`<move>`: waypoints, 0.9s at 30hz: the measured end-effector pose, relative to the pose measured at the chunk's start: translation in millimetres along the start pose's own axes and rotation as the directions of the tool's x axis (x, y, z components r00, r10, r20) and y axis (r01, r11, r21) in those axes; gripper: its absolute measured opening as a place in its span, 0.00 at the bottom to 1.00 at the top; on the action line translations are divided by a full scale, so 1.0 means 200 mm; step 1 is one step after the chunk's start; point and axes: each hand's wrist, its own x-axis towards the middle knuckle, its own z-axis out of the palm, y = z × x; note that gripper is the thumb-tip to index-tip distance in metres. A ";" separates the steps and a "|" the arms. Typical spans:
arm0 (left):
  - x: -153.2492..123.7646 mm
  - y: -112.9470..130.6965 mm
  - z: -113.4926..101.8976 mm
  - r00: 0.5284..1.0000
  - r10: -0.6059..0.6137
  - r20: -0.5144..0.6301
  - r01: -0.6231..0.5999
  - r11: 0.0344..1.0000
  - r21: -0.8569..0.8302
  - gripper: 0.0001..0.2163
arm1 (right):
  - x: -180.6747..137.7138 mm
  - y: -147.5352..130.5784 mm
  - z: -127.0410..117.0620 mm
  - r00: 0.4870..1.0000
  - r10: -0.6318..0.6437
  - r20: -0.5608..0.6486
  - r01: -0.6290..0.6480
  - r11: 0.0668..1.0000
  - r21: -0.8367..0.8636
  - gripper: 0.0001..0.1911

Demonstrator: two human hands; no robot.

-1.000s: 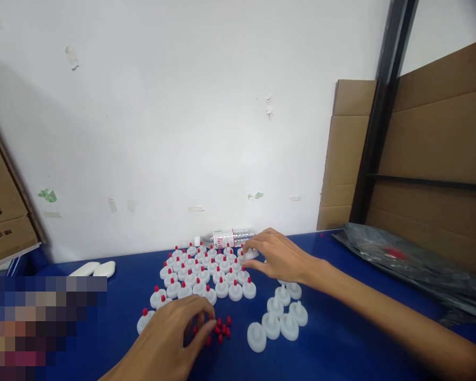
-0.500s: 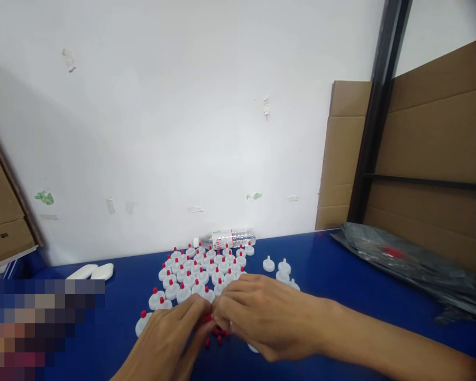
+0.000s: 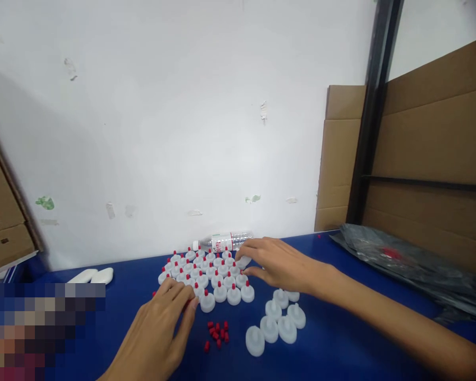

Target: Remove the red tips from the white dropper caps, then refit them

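Observation:
My right hand (image 3: 272,264) reaches over the far right side of the group, its fingers and thumb closed around a white nozzle cap (image 3: 244,262). My left hand (image 3: 161,323) is at the group's near left, thumb and forefinger pinched together; what lies between them is too small to make out. White nozzle caps with red tips (image 3: 219,293) stand upright in close rows between and beyond the hands. Loose red tips (image 3: 215,335) lie in a small pile to the right of my left hand. White nozzle caps without red tips (image 3: 269,329) stand below my right forearm.
A clear plastic bottle (image 3: 222,242) lies against the white wall. Two white rounded objects (image 3: 102,275) rest at the left of the blue table (image 3: 130,296). Grey plastic bags (image 3: 396,259) lie at the right, near cardboard (image 3: 341,164) and a dark metal post (image 3: 367,143).
My hands were together above the red tips. My right hand has moved up and right to the rows, my left hand slightly left, uncovering the loose tips and untipped caps.

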 end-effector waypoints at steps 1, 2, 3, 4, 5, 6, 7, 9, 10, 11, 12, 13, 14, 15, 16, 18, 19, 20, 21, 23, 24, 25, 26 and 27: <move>0.01 -0.01 0.00 1.000 -0.013 0.018 0.012 0.999 0.030 0.18 | 0.00 0.03 0.01 0.999 0.035 0.013 -0.034 0.999 -0.011 0.11; 0.02 -0.02 0.01 0.999 -0.029 0.038 0.027 0.998 0.052 0.17 | 0.00 0.06 0.02 0.998 0.050 0.033 -0.049 0.999 -0.014 0.11; 0.03 -0.02 0.02 0.997 -0.042 0.061 0.038 0.997 0.070 0.17 | 0.00 0.09 0.04 0.997 0.056 0.054 -0.055 0.998 -0.017 0.14; 0.03 -0.03 0.02 0.995 -0.058 0.087 0.050 0.995 0.089 0.16 | -0.01 0.11 0.05 0.995 0.060 0.079 -0.059 0.998 -0.019 0.16; 0.02 -0.04 0.03 0.991 -0.077 0.114 0.064 0.992 0.110 0.16 | -0.01 0.13 0.06 0.993 0.063 0.104 -0.061 0.998 -0.023 0.18; 0.02 -0.05 0.04 0.987 -0.092 0.135 0.074 0.989 0.129 0.15 | -0.01 0.14 0.07 0.990 0.066 0.127 -0.063 0.998 -0.026 0.19; 0.01 -0.05 0.05 0.983 -0.103 0.152 0.081 0.986 0.146 0.15 | -0.01 0.15 0.08 0.986 0.067 0.150 -0.063 0.998 -0.028 0.20; 0.00 -0.07 0.07 0.977 -0.116 0.178 0.086 0.982 0.167 0.16 | -0.01 0.17 0.09 0.980 0.067 0.188 -0.063 0.998 -0.027 0.20; 0.00 -0.07 0.07 0.975 -0.121 0.187 0.088 0.981 0.175 0.16 | -0.01 0.18 0.10 0.977 0.066 0.203 -0.062 0.998 -0.025 0.20; -0.01 -0.07 0.08 0.973 -0.128 0.194 0.092 0.979 0.184 0.16 | -0.01 0.18 0.10 0.975 0.065 0.213 -0.062 0.998 -0.022 0.20; -0.01 -0.07 0.08 0.970 -0.137 0.201 0.098 0.976 0.195 0.17 | -0.01 0.18 0.10 0.974 0.063 0.218 -0.060 0.998 -0.018 0.20; -0.01 -0.07 0.09 0.967 -0.147 0.208 0.104 0.973 0.205 0.17 | 0.00 0.18 0.10 0.974 0.060 0.218 -0.059 0.998 -0.014 0.19; -0.01 -0.06 0.09 0.964 -0.156 0.217 0.110 0.971 0.212 0.17 | 0.00 0.18 0.10 0.975 0.058 0.216 -0.057 0.998 -0.010 0.18; -0.01 -0.06 0.09 0.960 -0.164 0.229 0.115 0.970 0.213 0.17 | 0.00 0.18 0.10 0.975 0.055 0.213 -0.055 0.998 -0.007 0.17; -0.01 -0.05 0.10 0.955 -0.171 0.242 0.120 0.970 0.211 0.17 | 0.00 0.18 0.10 0.976 0.053 0.212 -0.053 0.999 -0.004 0.16; -0.01 -0.03 0.10 0.945 -0.188 0.268 0.135 0.970 0.202 0.17 | 0.00 0.18 0.11 0.973 0.052 0.223 -0.053 0.999 -0.001 0.15; -0.01 -0.01 0.10 0.940 -0.200 0.278 0.148 0.969 0.197 0.18 | 0.00 0.18 0.12 0.971 0.052 0.234 -0.053 0.999 -0.001 0.15; -0.01 0.00 0.10 0.935 -0.212 0.285 0.161 0.968 0.190 0.18 | 0.00 0.19 0.12 0.969 0.054 0.243 -0.055 0.998 -0.001 0.15; -0.01 0.01 0.10 0.931 -0.219 0.292 0.172 0.969 0.178 0.18 | 0.00 0.19 0.12 0.967 0.060 0.247 -0.061 0.998 -0.004 0.15; -0.02 0.03 0.10 0.927 -0.212 0.308 0.177 0.974 0.138 0.18 | 0.00 0.20 0.13 0.969 0.085 0.231 -0.084 0.996 -0.014 0.16; -0.02 0.04 0.10 0.928 -0.203 0.312 0.174 0.978 0.118 0.18 | 0.00 0.21 0.13 0.972 0.105 0.210 -0.103 0.994 -0.022 0.17; -0.03 0.04 0.11 0.932 -0.192 0.309 0.168 0.980 0.103 0.17 | 0.00 0.22 0.13 0.975 0.129 0.183 -0.126 0.992 -0.028 0.18; -0.03 0.04 0.11 0.936 -0.182 0.301 0.161 0.983 0.092 0.17 | 0.00 0.22 0.14 0.976 0.153 0.154 -0.149 0.988 -0.032 0.19; -0.03 0.04 0.12 0.942 -0.171 0.290 0.153 0.985 0.083 0.16 | 0.01 0.23 0.15 0.976 0.175 0.128 -0.172 0.985 -0.032 0.20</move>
